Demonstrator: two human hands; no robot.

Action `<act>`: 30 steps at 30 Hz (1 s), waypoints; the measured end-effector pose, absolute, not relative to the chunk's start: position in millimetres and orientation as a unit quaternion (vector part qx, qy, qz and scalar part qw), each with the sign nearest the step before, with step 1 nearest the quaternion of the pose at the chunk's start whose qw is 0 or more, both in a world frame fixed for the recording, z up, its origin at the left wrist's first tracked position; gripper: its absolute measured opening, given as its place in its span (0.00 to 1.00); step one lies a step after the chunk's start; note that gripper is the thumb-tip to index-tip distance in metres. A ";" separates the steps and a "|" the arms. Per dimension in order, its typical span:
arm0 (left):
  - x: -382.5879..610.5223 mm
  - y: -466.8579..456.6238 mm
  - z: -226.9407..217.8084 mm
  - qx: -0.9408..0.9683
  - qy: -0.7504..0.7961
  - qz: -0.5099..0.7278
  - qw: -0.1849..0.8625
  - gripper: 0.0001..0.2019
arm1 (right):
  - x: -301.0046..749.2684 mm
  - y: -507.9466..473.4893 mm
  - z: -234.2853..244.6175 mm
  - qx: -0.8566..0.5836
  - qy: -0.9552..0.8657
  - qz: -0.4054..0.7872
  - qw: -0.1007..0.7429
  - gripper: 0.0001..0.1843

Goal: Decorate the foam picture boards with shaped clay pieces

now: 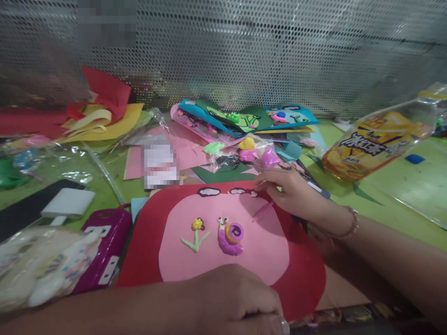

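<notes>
A red card [145,246] with a pink panel [209,270] lies before me. Upon it sit a clay snail [231,238] with a purple body and a yellow clay flower [197,226] on green leaves. Black-edged white clay clouds [208,191] line its top. My left hand [244,298] rests over the near edge, fingers curled; anything under them is hidden. At the upper right, my right hand [291,190] has its fingers pinched together at a small cloud piece [252,192]. Below that hand a thin pink-purple stick [262,212] shows; whether it is held I cannot tell.
Bagged clay lumps [247,154] and stacked craft cards [240,118] lie behind the card. A drink bottle [375,144] leans at the right. On the left are a purple case [101,246], a white charger [68,203] and coloured paper [104,100]. A perforated metal panel [223,51] closes the back.
</notes>
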State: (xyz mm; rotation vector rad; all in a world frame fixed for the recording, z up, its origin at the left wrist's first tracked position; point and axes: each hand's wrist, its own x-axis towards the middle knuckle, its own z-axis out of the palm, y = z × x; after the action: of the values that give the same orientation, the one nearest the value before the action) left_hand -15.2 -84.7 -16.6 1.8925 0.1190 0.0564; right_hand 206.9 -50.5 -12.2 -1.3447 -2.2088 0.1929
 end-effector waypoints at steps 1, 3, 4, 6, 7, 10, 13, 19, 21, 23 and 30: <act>-15.5 -86.3 -15.7 0.810 0.061 0.026 0.583 0.14 | 206.8 -50.3 -12.1 -0.499 -0.820 0.072 0.270 0.19; -16.2 -88.6 -14.6 0.809 0.062 0.021 0.584 0.14 | 206.5 -49.9 -12.0 -0.494 -0.824 0.075 0.265 0.19; -16.5 -89.2 -14.3 0.809 0.063 0.020 0.584 0.14 | 206.5 -49.8 -12.1 -0.489 -0.828 0.073 0.265 0.19; -16.7 -89.3 -14.3 0.811 0.066 0.023 0.581 0.13 | 206.6 -49.8 -12.4 -0.477 -0.835 0.062 0.268 0.20; -16.6 -88.7 -14.5 0.812 0.071 0.029 0.578 0.13 | 206.7 -49.9 -12.7 -0.470 -0.839 0.055 0.270 0.20; -15.3 -85.2 -15.7 0.814 0.050 0.023 0.579 0.12 | 207.0 -50.8 -13.4 -0.441 -0.859 0.052 0.256 0.22; -13.4 -80.5 -18.3 0.809 0.002 0.002 0.588 0.11 | 207.1 -51.9 -14.0 -0.431 -0.870 0.065 0.232 0.22; -12.5 -77.9 -22.3 0.817 -0.002 0.008 0.577 0.11 | 206.8 -52.1 -14.8 -0.447 -0.873 0.071 0.181 0.21; -12.7 -78.4 -21.4 0.822 0.003 0.010 0.569 0.11 | 206.7 -51.9 -15.2 -0.451 -0.874 0.071 0.168 0.22; -12.9 -79.1 -19.6 0.822 0.007 0.005 0.570 0.11 | 206.6 -52.0 -15.1 -0.455 -0.872 0.072 0.164 0.22; -17.1 -86.1 -13.5 0.816 0.063 0.015 0.574 0.11 | 204.8 -51.2 -15.6 -0.439 -0.871 0.059 0.210 0.15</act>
State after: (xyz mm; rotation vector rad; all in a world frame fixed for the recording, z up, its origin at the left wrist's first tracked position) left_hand -17.1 -86.1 -13.5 1.9116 0.1487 0.0358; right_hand 204.8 -51.2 -15.6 -1.2218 -2.4228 0.1636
